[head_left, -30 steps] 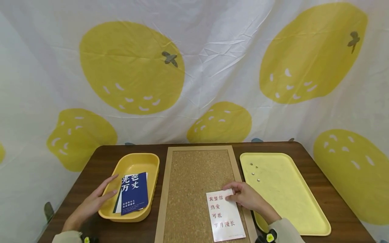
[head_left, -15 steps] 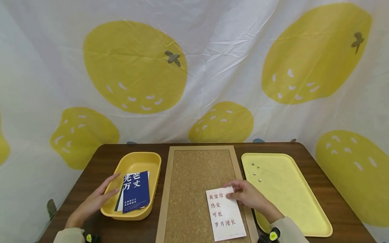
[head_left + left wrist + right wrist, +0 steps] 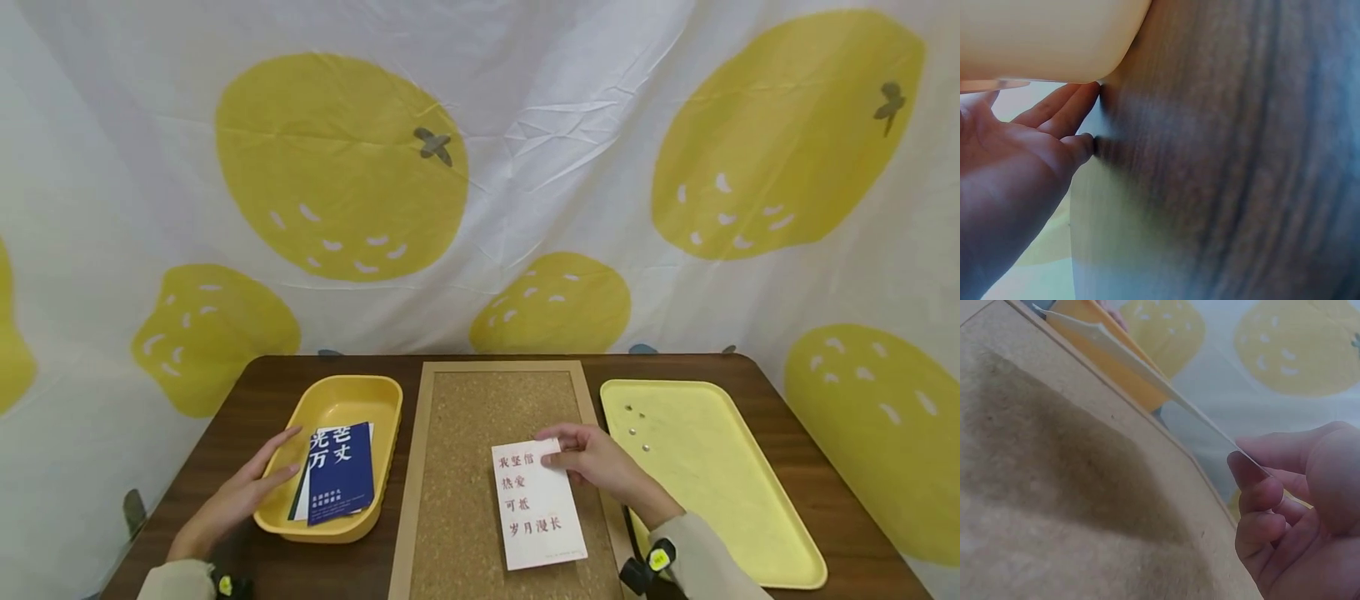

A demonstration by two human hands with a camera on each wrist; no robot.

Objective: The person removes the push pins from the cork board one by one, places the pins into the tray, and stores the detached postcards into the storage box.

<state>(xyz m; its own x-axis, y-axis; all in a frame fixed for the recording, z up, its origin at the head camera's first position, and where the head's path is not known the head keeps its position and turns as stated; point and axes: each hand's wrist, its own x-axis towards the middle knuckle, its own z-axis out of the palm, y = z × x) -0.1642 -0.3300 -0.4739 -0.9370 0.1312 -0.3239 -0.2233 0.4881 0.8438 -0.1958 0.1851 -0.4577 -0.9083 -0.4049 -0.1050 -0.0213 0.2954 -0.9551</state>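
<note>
My right hand [image 3: 603, 468] pinches a white card [image 3: 537, 507] with red Chinese characters at its upper right edge. In the right wrist view the card [image 3: 1192, 405] appears edge-on between thumb and fingers, raised over the cork board [image 3: 467, 433] and casting a shadow on it. My left hand [image 3: 238, 502] rests at the left side of a yellow plastic basket [image 3: 341, 400], its fingers extended at the rim. In the left wrist view several fingertips touch the table beside the basket's underside. A blue card [image 3: 341, 475] with white characters lies in the basket on top of other cards.
Right of the board stands a pale yellow tray [image 3: 720, 483] with several small silver pins [image 3: 632, 432] near its upper left corner. All of it is on a dark wood table [image 3: 247, 417]. A lemon-print curtain [image 3: 495, 167] hangs behind.
My right hand has carried the white card up and slightly left over the cork board. The left hand stays at the basket. The whole head view has shifted a little.
</note>
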